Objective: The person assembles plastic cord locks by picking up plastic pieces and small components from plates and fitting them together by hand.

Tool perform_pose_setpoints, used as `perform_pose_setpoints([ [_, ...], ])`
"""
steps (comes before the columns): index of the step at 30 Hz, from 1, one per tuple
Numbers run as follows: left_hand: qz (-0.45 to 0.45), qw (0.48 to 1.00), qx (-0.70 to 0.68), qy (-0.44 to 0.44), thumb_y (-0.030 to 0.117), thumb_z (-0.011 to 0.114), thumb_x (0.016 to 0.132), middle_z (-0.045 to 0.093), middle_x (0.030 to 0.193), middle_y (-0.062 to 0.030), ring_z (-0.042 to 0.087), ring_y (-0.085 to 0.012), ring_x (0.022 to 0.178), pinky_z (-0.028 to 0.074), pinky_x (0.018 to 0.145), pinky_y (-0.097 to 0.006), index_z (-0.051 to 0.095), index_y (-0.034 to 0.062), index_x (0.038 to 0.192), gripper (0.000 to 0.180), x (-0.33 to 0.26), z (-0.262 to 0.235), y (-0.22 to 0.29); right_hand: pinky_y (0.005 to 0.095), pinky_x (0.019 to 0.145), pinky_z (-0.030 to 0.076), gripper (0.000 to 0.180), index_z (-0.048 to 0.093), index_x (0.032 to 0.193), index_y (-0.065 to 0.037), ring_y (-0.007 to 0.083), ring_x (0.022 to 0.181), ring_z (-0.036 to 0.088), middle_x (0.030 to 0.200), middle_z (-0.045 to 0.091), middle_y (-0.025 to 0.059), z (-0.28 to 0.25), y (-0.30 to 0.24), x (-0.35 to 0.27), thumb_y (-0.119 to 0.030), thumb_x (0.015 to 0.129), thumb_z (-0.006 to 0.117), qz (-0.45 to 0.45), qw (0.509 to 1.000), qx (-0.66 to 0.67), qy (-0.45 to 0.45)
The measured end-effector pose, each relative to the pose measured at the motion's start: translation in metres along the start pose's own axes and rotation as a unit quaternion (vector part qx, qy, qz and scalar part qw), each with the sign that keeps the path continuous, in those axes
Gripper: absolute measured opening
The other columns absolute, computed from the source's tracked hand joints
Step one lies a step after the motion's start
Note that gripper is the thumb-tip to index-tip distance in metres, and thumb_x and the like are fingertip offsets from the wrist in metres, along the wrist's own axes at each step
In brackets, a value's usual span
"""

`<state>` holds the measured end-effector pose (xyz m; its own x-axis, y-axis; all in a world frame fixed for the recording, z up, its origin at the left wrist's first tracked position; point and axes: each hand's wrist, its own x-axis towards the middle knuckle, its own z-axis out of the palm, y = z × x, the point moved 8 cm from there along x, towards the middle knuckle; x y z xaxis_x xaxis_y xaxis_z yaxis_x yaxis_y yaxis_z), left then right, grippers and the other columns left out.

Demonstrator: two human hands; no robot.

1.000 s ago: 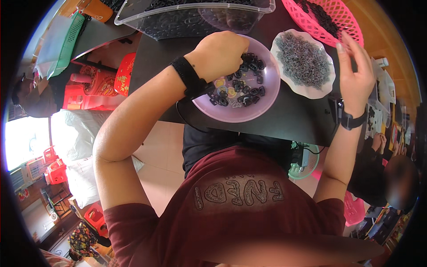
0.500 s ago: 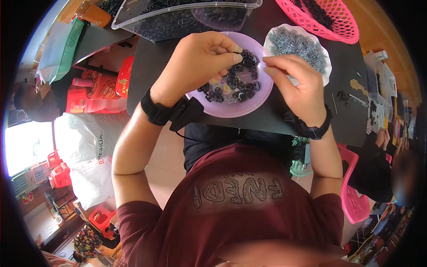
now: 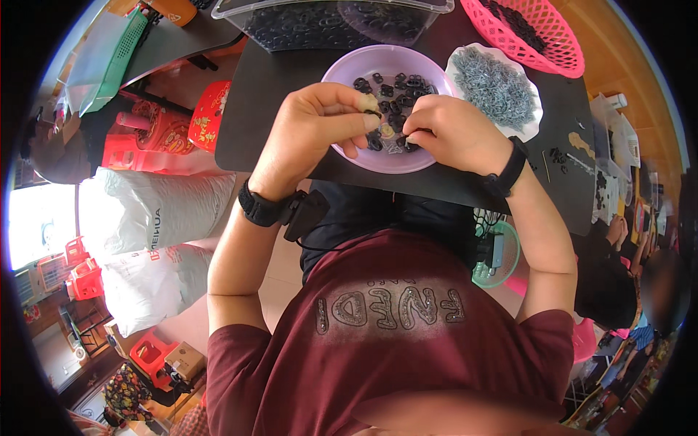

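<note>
A lilac bowl (image 3: 349, 64) holds many small black plastic pieces (image 3: 414, 86), with a few pale bits at its bottom. Over the left part of the bowl, my left hand (image 3: 320, 125) pinches a small black plastic piece between thumb and forefinger. Pale coverings show on its fingertips. My right hand (image 3: 465, 131) reaches over the bowl's right rim, its fingers closed together low among the black pieces. What those fingers grip, if anything, is too hidden to make out. Both wrists wear black straps.
Right of the bowl stands a white scalloped dish (image 3: 536, 98) of grey-blue small parts. Behind are a clear bin (image 3: 342, 11) of black pieces and a pink basket (image 3: 567, 54). Loose bits lie on the dark table (image 3: 269, 109). White sacks (image 3: 160, 211) stand left; people sit right.
My right hand has moved left and inward, from beside the white dish to the pieces in the bowl. My left hand still pinches, slightly lower. The whole view has shifted a little.
</note>
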<state>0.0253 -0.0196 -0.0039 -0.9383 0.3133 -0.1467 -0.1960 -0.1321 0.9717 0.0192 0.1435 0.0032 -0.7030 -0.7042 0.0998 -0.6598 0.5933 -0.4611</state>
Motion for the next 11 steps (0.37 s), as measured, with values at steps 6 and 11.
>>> perform_pose_setpoints([
  [6, 0.016, 1.0, -0.014, 0.009, 0.004, 0.07, 0.087, 0.069, 0.084, -0.0075, 0.063, -0.0102, 0.066, 0.053, 0.059, -0.023, 0.068, -0.0065, 0.107, 0.023, -0.006, 0.001, -0.009, 0.0412, 0.078, 0.053, 0.009, 0.069, 0.083, -0.006, 0.0308, 0.088, 0.064, 0.09, 0.064, 0.0109, 0.008, -0.012, 0.007, -0.01, 0.082, 0.061, 0.025, 0.991, -0.121, -0.052],
  [11, 0.041, 0.998, -0.03, 0.023, 0.006, 0.063, 0.094, 0.069, 0.09, -0.0089, 0.06, -0.0083, 0.065, 0.051, 0.057, -0.019, 0.065, -0.0054, 0.119, 0.027, -0.01, -0.002, -0.015, 0.0417, 0.077, 0.052, 0.008, 0.065, 0.086, -0.006, 0.033, 0.088, 0.063, 0.09, 0.062, 0.014, 0.013, -0.004, 0.011, -0.012, 0.083, 0.061, 0.062, 0.988, -0.127, -0.061],
])
